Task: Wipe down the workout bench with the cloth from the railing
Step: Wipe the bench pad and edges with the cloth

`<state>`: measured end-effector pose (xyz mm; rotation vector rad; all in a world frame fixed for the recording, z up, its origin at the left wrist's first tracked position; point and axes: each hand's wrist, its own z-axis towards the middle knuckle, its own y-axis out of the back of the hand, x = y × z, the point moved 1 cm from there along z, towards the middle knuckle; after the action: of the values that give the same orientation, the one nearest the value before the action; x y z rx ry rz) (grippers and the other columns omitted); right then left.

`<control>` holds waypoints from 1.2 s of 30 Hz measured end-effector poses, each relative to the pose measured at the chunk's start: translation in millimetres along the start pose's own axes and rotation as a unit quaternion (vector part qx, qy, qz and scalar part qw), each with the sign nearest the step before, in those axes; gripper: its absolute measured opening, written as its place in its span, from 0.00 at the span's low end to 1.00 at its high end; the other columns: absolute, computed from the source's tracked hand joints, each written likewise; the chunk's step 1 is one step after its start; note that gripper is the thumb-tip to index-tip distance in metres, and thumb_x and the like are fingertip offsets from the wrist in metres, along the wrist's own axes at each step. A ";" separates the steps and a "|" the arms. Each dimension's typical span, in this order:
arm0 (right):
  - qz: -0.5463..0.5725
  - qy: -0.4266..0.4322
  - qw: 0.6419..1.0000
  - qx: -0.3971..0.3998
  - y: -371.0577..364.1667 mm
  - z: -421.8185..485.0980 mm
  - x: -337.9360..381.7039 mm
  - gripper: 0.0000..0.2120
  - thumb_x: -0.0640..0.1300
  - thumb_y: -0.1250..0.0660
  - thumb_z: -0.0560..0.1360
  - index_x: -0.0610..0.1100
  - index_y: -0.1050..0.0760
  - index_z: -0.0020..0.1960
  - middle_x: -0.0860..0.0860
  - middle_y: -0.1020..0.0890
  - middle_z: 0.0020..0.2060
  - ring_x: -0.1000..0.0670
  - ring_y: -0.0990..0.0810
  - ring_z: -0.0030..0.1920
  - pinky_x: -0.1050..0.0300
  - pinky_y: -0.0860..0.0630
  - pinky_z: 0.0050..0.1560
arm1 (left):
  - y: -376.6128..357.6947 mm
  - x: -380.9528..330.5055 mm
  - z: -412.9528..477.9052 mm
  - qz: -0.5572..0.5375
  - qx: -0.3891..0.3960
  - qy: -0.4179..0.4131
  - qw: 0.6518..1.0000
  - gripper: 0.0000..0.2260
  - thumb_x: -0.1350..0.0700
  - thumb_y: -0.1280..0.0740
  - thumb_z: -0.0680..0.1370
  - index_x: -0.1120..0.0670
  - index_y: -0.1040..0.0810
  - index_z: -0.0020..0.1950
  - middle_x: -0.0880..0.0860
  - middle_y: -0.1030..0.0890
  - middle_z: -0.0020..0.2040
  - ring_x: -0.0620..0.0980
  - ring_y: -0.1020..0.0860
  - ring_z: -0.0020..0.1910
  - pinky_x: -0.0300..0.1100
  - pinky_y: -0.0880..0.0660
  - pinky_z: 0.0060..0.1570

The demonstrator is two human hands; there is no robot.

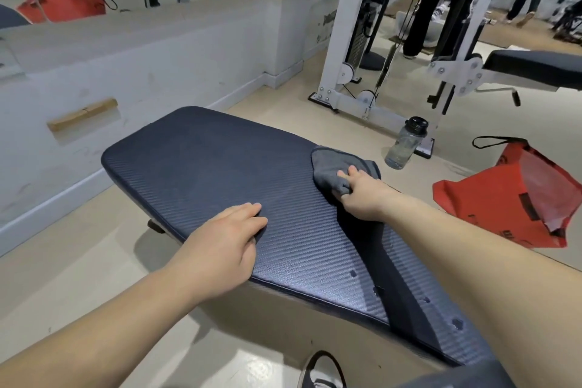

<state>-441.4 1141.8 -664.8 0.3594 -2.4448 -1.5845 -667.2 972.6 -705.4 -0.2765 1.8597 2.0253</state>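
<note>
A dark blue padded workout bench (204, 161) with a ribbed surface fills the middle of the view. A grey cloth (333, 164) lies bunched at the bench's right edge. My right hand (362, 195) grips the near part of the cloth and presses it on the pad. My left hand (226, 236) rests flat on the bench's near left edge, fingers straight. A few small dark spots dot the pad near my right forearm.
A clear water bottle (406, 143) with a black cap stands on the floor right of the bench. A red bag (510, 195) lies beyond it. A white cable machine (356, 50) stands behind, a low white wall (126, 66) to the left. My shoe (321, 372) is below.
</note>
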 end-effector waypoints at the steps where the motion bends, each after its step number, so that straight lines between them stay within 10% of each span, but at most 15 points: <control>1: 0.010 -0.001 1.000 -0.014 -1.5 3.6 4.3 0.30 0.52 0.46 0.85 0.47 0.49 0.84 0.46 0.49 0.84 0.44 0.50 0.83 0.45 0.49 0.81 | 1.1 1.1 -0.8 0.002 -0.002 0.003 1.000 0.19 0.57 0.39 0.81 0.52 0.23 0.71 0.50 0.30 0.77 0.51 0.34 0.78 0.34 0.48 0.72; 10: -0.009 0.185 0.979 0.088 -11.8 -30.4 51.6 0.29 0.53 0.47 0.85 0.52 0.48 0.84 0.52 0.52 0.84 0.51 0.55 0.83 0.52 0.57 0.82 | 12.3 13.9 0.8 0.015 -0.038 0.043 0.998 0.18 0.55 0.37 0.80 0.55 0.22 0.69 0.54 0.27 0.75 0.54 0.31 0.76 0.39 0.44 0.73; 18: -0.013 0.014 0.999 0.029 -4.9 1.5 35.3 0.32 0.53 0.48 0.83 0.50 0.54 0.84 0.49 0.55 0.84 0.45 0.52 0.84 0.44 0.49 0.82 | 19.6 6.9 -8.7 0.000 -0.026 0.034 0.999 0.19 0.53 0.40 0.83 0.51 0.27 0.74 0.49 0.35 0.80 0.48 0.39 0.79 0.31 0.52 0.70; 27: -0.104 0.307 0.941 0.099 -30.9 -86.7 106.3 0.30 0.52 0.48 0.86 0.51 0.54 0.84 0.52 0.58 0.84 0.53 0.60 0.83 0.53 0.59 0.82 | 41.8 6.8 -25.8 -0.009 0.015 0.023 1.000 0.37 0.51 0.37 0.72 0.48 0.43 0.82 0.47 0.49 0.84 0.47 0.53 0.83 0.34 0.57 0.75; 36: -0.083 0.158 0.982 0.063 -11.0 -38.6 44.6 0.30 0.51 0.47 0.85 0.51 0.54 0.84 0.49 0.56 0.84 0.48 0.57 0.84 0.48 0.56 0.82 | 26.9 -22.5 -13.6 -0.002 0.029 -0.012 1.000 0.36 0.52 0.34 0.78 0.49 0.46 0.83 0.47 0.50 0.84 0.44 0.53 0.82 0.31 0.59 0.74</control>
<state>-471.1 1090.2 -657.6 0.7891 -2.3202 -1.3122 -659.0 954.5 -673.5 -0.2395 1.8983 1.9604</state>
